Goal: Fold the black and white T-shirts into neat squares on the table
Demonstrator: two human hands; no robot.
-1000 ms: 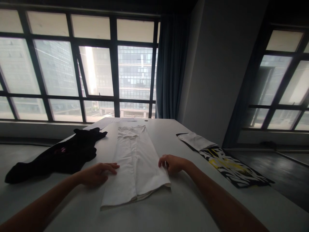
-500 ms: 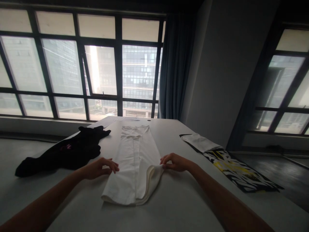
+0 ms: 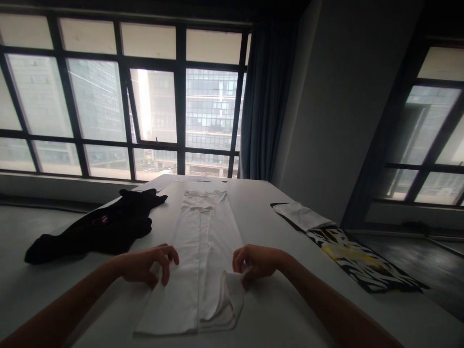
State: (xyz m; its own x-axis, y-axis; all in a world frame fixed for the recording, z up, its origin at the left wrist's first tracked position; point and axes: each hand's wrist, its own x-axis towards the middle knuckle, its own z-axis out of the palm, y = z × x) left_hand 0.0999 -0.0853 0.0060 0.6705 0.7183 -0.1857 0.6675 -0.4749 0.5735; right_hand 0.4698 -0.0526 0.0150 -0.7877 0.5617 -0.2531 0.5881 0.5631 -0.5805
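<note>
A white shirt (image 3: 188,261) lies in a long, narrow fold down the table, its hem towards me. The right part of the hem is lifted and curls open, showing its layers. My left hand (image 3: 150,265) has its fingers curled and closed on the shirt's left edge. Across from it, my right hand (image 3: 259,263) pinches the right edge beside the raised hem. Wrinkles run across the far end of the shirt.
Left of the shirt lies a crumpled black garment (image 3: 97,232) with a small pink mark. On the right is a folded black, white and yellow patterned cloth (image 3: 362,261) with a white part (image 3: 304,216). Papers (image 3: 159,182) rest at the far end of the white table (image 3: 253,203).
Both hands have come slightly nearer to me, and their fingers have curled in more on the edges. The shirt's hem has shifted towards me and spread to the left.
</note>
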